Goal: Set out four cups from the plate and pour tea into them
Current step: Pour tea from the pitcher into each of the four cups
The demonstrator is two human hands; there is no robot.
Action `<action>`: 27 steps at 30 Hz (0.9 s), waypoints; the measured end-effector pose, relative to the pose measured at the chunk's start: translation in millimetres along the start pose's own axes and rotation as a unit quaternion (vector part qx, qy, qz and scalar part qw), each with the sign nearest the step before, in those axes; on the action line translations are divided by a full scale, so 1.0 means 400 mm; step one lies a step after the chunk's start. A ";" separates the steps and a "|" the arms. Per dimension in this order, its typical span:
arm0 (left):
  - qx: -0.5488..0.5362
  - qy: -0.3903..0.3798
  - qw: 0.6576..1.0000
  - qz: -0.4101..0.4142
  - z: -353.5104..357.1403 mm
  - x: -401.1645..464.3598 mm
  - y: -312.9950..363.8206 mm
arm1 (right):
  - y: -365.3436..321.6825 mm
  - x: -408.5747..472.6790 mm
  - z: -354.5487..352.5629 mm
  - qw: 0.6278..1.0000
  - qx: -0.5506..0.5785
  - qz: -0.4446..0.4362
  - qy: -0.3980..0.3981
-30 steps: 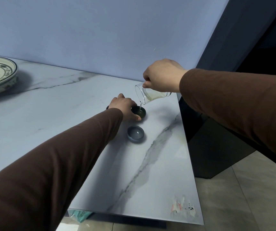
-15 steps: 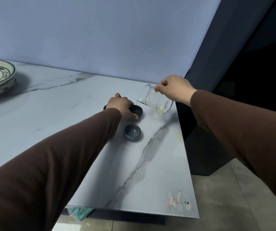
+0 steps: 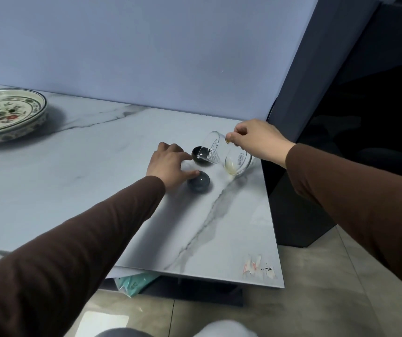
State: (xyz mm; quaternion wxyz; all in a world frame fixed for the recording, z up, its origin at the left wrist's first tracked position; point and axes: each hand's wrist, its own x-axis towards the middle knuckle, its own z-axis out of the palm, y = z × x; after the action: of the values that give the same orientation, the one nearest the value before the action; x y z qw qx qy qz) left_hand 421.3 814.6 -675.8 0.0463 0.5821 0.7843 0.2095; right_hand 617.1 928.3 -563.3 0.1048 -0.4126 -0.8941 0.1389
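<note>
At the far left, a painted plate (image 3: 10, 113) with a floral pattern is seen on the marble table (image 3: 78, 166); no cups are visible on it. Toward the centre, the left hand (image 3: 168, 166) is laid over the cups: its fingers are loosely curled, with the thumb tip touching the rim of the near grey-blue cup (image 3: 198, 183) and the fingers beside the far dark cup (image 3: 200, 154). Whether either cup is actually gripped cannot be told. Only two cups are in view; any others are hidden by the hand or lie outside the frame.

To the right, a glass pitcher (image 3: 226, 154) is pinched at its rim between thumb and fingers of the right hand (image 3: 258, 139). One second ago the pitcher was raised and tilted, with a stream falling into the dark cup; it has since been lowered, its base now at or just above the table near the right edge, the spout still directed at that cup. Only a small pale-yellow residue remains at its base.

The pour into the dark cup is judged finished. The left hand has shifted toward the near cup, which is probably to be filled next, though little tea appears to be left.
</note>
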 end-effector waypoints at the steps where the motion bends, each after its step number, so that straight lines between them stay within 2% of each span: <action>1: 0.006 -0.012 1.000 -0.004 0.003 -0.013 0.001 | -0.006 -0.008 0.001 1.000 -0.011 -0.011 -0.002; 8: 0.042 -0.076 0.996 -0.016 0.018 -0.046 0.023 | -0.030 -0.025 0.018 0.990 -0.122 -0.075 -0.005; 20: 0.040 -0.072 0.996 -0.016 0.036 -0.047 0.038 | -0.097 -0.030 0.016 0.959 -0.230 -0.161 -0.028; 27: 0.046 -0.068 0.997 -0.016 0.038 -0.048 0.040 | -0.129 -0.045 0.029 0.929 -0.293 -0.227 -0.020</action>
State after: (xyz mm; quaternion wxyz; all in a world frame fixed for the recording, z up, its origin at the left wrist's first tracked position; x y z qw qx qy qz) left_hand 446.6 804.5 -686.5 0.0757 0.5842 0.7972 0.1324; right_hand 588.5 880.4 -558.0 -0.0104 -0.2085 -0.9666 -0.1485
